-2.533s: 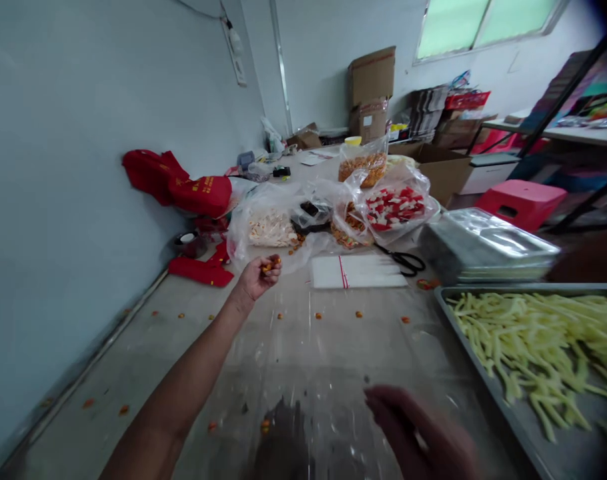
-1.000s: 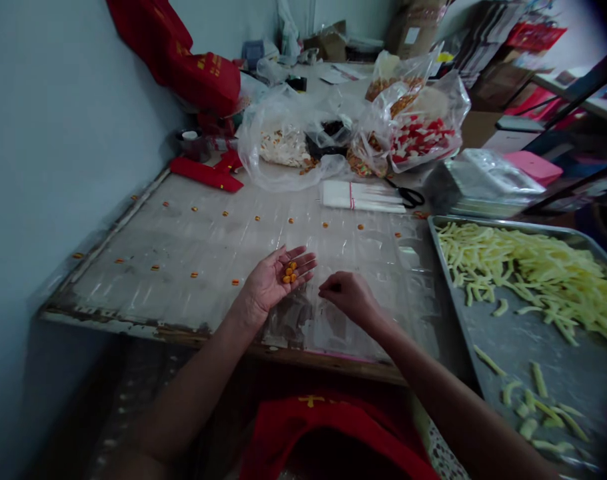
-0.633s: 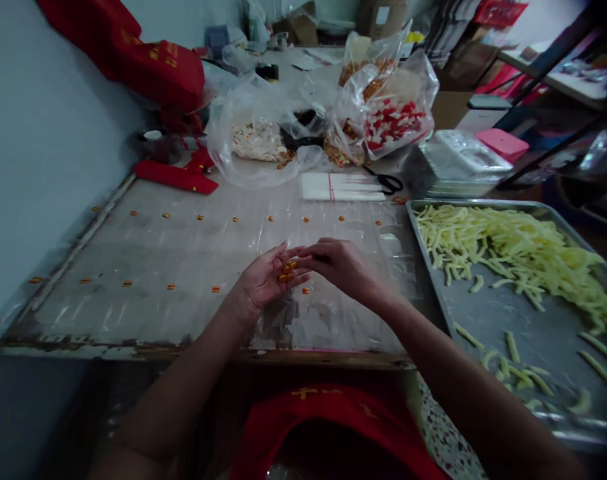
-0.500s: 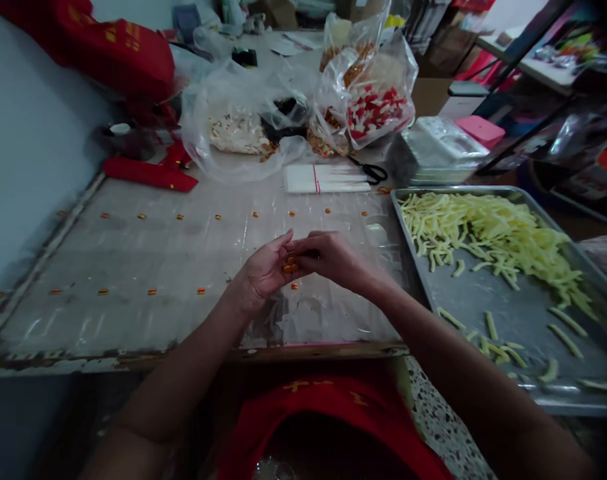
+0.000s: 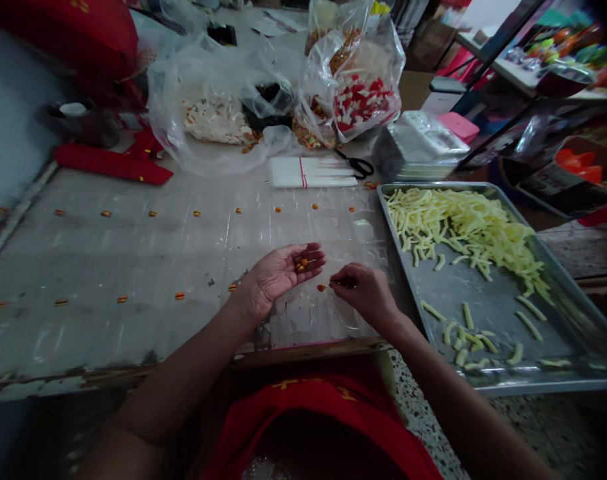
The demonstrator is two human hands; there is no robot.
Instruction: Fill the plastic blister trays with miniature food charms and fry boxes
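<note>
Two rows of small orange pieces (image 5: 152,214) run across the clear plastic (image 5: 153,253) from the left. Next comes my left hand (image 5: 278,272), palm up, fingers extended and slightly apart, with a few loose pieces (image 5: 301,265) resting on it. One single piece (image 5: 321,288) sits between that palm and my right hand (image 5: 366,293), just beside the fingertips. This right hand is bent into a pinch; I cannot tell whether it has hold of anything. I judge the pieces light, a little soft and quick to roll, best taken gently by their sides. Farther right, a metal tray (image 5: 446,287) carries pale yellow sticks (image 5: 463,220).
</note>
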